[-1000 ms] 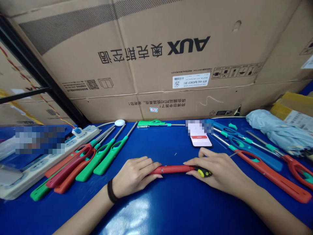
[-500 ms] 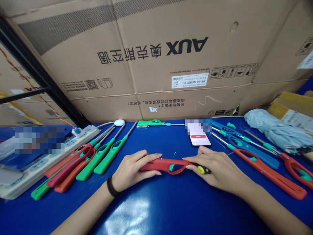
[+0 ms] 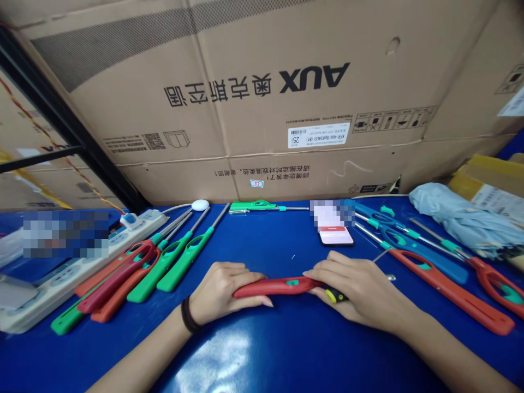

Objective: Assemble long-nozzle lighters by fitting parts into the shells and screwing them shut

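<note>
A red long-nosed lighter [image 3: 268, 287] is held level above the blue table between my two hands. My left hand [image 3: 223, 289] wraps the end of its handle. My right hand [image 3: 347, 286] grips the other end by the green trigger [image 3: 292, 283] and hides what lies beyond. Tucked under the right fingers is a black-and-yellow tool handle [image 3: 336, 296], which looks like a screwdriver; its shaft is hidden. A small shiny metal end [image 3: 391, 278] shows past the right hand; I cannot tell which thing it belongs to.
Red and green lighters [image 3: 184, 262] lie at left beside a white power strip [image 3: 73, 273]. Red and blue lighters [image 3: 450, 289] lie at right, near a folded umbrella [image 3: 446, 213]. A phone [image 3: 335, 236] and a green lighter [image 3: 257, 205] lie before the cardboard wall [image 3: 245, 131].
The red lighter has rolled between my hands, so its trigger loop now appears nearly edge-on. Both hands sit slightly lower, and the metal end has come into sight.
</note>
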The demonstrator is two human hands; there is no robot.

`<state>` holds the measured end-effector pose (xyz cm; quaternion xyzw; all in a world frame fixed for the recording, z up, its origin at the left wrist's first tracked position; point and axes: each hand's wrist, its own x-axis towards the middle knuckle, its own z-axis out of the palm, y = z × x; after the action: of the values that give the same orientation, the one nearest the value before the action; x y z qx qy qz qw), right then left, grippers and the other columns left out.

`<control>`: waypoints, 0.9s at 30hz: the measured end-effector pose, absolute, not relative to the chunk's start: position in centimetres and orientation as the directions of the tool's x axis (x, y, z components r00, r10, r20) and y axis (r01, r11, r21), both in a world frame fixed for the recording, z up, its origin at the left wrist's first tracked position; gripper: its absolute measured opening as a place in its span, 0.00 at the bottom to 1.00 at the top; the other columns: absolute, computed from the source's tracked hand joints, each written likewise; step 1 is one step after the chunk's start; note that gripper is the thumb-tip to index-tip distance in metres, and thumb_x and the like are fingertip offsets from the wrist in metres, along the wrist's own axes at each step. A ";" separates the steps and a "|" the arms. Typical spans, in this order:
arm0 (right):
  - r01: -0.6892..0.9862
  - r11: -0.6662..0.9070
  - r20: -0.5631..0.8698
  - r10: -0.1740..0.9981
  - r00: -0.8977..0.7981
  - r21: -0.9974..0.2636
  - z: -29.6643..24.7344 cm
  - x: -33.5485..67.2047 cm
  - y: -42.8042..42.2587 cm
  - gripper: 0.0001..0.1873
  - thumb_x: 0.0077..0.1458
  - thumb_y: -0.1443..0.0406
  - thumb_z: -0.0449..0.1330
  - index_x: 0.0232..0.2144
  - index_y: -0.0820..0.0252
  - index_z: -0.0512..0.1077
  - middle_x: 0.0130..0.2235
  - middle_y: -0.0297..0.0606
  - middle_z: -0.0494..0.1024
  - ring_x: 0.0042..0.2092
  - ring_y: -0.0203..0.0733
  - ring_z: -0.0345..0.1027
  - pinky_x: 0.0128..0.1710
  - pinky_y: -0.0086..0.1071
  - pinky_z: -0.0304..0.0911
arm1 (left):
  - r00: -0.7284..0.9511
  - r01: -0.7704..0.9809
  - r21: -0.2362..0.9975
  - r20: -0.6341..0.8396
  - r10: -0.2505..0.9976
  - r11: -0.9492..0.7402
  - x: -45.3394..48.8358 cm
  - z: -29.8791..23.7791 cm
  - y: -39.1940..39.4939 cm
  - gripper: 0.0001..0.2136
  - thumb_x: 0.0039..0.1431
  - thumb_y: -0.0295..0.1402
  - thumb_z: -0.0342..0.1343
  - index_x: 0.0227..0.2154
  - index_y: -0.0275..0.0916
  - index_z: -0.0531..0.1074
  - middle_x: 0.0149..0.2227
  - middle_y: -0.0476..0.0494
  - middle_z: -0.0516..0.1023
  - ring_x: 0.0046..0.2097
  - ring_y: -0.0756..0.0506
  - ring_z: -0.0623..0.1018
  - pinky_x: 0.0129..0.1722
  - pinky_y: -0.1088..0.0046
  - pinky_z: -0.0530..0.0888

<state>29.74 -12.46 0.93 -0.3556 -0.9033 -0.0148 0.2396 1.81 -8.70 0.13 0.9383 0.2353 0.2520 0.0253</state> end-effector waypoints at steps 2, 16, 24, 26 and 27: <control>0.649 0.748 0.432 0.635 -0.640 -0.139 1.0 29.7 -12.6 0.10 0.62 0.66 0.52 0.39 0.60 0.73 0.32 0.38 0.76 0.33 0.40 0.65 0.28 0.30 0.59 | 0.776 0.430 0.190 0.422 0.469 -0.882 1.9 0.1 -8.8 0.16 0.59 0.46 0.54 0.37 0.36 0.74 0.24 0.48 0.75 0.23 0.49 0.72 0.23 0.76 0.65; 0.657 0.745 0.366 0.648 -0.668 -0.119 0.8 29.3 -12.8 0.08 0.60 0.68 0.54 0.36 0.62 0.73 0.31 0.39 0.76 0.33 0.42 0.65 0.28 0.32 0.58 | 0.789 0.448 0.062 0.441 0.428 -0.892 5.8 1.4 -9.9 0.10 0.65 0.36 0.50 0.43 0.38 0.72 0.37 0.46 0.80 0.36 0.48 0.78 0.37 0.73 0.75; 0.767 0.600 0.227 0.799 -0.558 -0.226 1.7 30.0 -12.3 0.03 0.57 0.66 0.59 0.32 0.59 0.73 0.29 0.34 0.76 0.33 0.40 0.68 0.28 0.30 0.57 | 0.833 0.327 -0.173 0.517 0.197 -0.929 8.5 0.7 -8.2 0.09 0.66 0.33 0.49 0.36 0.33 0.72 0.29 0.46 0.79 0.29 0.49 0.78 0.30 0.75 0.75; 0.769 0.612 0.227 0.788 -0.573 -0.184 1.6 29.9 -12.3 0.05 0.57 0.68 0.58 0.29 0.59 0.72 0.29 0.35 0.76 0.33 0.40 0.67 0.27 0.31 0.56 | 0.811 0.311 -0.160 0.559 0.173 -0.937 8.0 0.4 -8.1 0.08 0.66 0.32 0.50 0.39 0.33 0.71 0.33 0.45 0.81 0.32 0.49 0.80 0.34 0.75 0.77; 0.764 0.626 0.233 0.775 -0.587 -0.159 1.6 29.8 -12.4 0.05 0.57 0.68 0.57 0.29 0.60 0.71 0.30 0.35 0.76 0.33 0.40 0.67 0.27 0.31 0.56 | 0.813 0.310 -0.148 0.554 0.181 -0.939 7.9 0.3 -8.1 0.08 0.65 0.33 0.51 0.41 0.33 0.70 0.35 0.45 0.81 0.34 0.49 0.80 0.35 0.75 0.77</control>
<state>29.79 -12.37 1.56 -0.4320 -0.8905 0.0211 0.1408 7.85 -8.08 0.28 0.9449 0.1299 0.2772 -0.1164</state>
